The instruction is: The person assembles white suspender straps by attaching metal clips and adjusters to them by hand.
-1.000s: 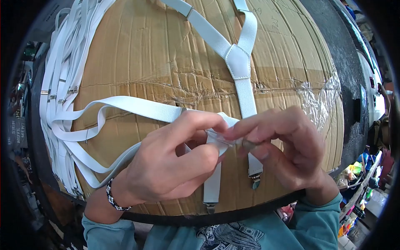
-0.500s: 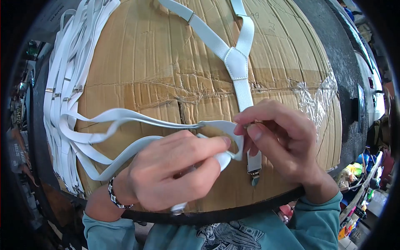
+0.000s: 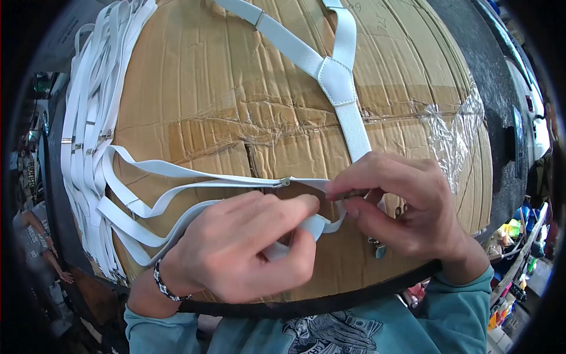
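Working over one cardboard sheet (image 3: 236,88), creased, taped, covering round dark-rimmed table (image 3: 501,94). One Y-shaped white suspender (image 3: 337,79) lies flat up centre, one metal clip (image 3: 377,248) showing below your right hand. One stack of white straps (image 3: 88,135) along left edge; count unclear. Cluttered workshop beyond rim. Your left hand (image 3: 242,248), beaded bracelet at wrist, curled, clenching loose white strap (image 3: 194,177). Your right hand (image 3: 401,206) pinches same strap's looped end, thumb against forefinger.

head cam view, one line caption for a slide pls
Left hand and right hand pinch a white elastic strap over a cardboard sheet, beside stacked straps.
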A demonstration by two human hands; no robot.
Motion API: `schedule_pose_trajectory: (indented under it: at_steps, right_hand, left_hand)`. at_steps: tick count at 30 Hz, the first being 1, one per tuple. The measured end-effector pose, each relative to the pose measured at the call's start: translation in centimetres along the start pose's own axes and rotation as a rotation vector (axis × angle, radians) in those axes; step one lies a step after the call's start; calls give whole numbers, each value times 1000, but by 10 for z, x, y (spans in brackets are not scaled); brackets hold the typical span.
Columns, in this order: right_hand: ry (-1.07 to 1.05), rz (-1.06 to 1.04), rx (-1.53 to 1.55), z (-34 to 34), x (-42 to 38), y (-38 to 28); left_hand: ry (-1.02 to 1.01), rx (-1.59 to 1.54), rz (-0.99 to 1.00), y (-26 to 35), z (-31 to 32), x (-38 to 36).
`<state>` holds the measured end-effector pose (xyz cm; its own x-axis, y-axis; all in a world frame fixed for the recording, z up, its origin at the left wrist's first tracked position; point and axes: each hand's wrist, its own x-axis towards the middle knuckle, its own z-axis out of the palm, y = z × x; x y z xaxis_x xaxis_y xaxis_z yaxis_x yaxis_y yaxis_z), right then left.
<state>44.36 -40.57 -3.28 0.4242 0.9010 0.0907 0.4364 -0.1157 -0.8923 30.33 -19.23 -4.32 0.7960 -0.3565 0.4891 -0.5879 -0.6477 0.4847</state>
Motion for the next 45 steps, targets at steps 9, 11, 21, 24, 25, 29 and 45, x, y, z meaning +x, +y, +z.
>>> schedule_pose_trajectory:
  at_steps: [9,11,21,24,25,29,45]
  right_hand:
    - [-73,-10,94,3,-5,-5]
    - [-66,-9,97,7,-6,-5]
    - [-91,20,82,11,-10,-3]
    - [-77,19,79,10,-9,-2]
    - [-68,13,79,10,-9,-1]
    - [-64,27,98,8,-8,1]
    - [-39,55,193,13,-9,2]
  left_hand:
    - [30,18,50,6,4,-4]
    - [40,-35,39,1,7,-1]
    - [-73,-131,-249,5,0,0]
    - [101,-237,-490,14,12,-2]
    - [59,-258,-561,15,9,0]
    - [-58,-185,-541,9,0,5]
    - [-121,-149,-458,10,-4,5]
